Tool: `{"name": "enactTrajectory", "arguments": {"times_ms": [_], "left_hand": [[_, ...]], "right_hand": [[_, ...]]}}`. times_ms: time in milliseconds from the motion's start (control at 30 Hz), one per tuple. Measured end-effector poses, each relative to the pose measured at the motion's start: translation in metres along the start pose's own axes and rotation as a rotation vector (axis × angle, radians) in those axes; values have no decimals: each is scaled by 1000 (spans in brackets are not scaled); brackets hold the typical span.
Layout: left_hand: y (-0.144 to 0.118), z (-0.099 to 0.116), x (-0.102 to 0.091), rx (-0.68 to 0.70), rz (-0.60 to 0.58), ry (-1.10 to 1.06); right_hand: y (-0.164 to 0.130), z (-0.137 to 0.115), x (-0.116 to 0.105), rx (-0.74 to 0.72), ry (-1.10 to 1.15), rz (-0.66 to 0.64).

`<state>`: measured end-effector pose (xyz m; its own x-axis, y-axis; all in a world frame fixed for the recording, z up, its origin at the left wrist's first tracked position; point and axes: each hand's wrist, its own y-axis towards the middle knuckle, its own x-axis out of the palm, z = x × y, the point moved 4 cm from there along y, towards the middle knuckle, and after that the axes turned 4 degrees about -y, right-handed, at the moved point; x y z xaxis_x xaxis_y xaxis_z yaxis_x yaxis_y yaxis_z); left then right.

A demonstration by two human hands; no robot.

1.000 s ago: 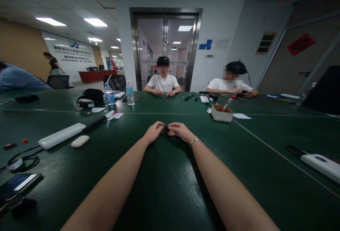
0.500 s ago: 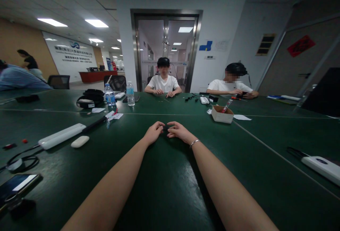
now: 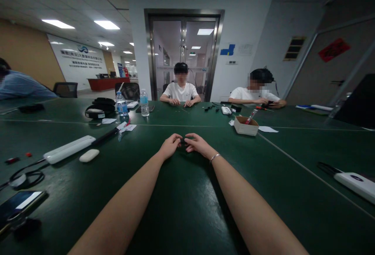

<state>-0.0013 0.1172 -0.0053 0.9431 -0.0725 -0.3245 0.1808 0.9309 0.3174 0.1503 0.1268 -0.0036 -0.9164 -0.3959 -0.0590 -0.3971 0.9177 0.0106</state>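
Observation:
A small dark object (image 3: 183, 141) sits between my fingertips above the green table (image 3: 175, 208); its kind is too small and dark to make out. My left hand (image 3: 170, 147) has its fingers curled onto the object's left side. From the right, my right hand (image 3: 197, 145) meets it with bent thumb and fingers; a silver bracelet (image 3: 215, 158) circles that wrist. Both hands are close together near the middle of the table, and the fingers partly hide what they hold.
Beyond my right hand stands a small open box (image 3: 246, 126). Two water bottles (image 3: 144, 103) are at the back left. A white oval object (image 3: 89, 155), a long white device (image 3: 69, 149) and a phone (image 3: 22, 204) lie left. Two people (image 3: 181, 91) in white shirts sit opposite.
My hands keep nearly the same place, with the fingertips slightly shifted around the dark object. At the far left, a standing person is no longer seen and the person in blue has moved.

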Motion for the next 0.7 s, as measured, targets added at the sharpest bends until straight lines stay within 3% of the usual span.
{"name": "enactTrajectory", "arguments": {"times_ms": [100,267,500,700], "left_hand": [[1,-4,0,-3,-3,-4],[2,-4,-2,-2,13,1],[0,-1,-1,11,0,26],[-1,2,-1,-9,10,27]], "right_hand": [[1,-1,2,11,-31,12],[-5,-8,3,-96,3,-52],[1,-1,4,12,-74,3],[-3,-4,0,-100,-44,2]]}}
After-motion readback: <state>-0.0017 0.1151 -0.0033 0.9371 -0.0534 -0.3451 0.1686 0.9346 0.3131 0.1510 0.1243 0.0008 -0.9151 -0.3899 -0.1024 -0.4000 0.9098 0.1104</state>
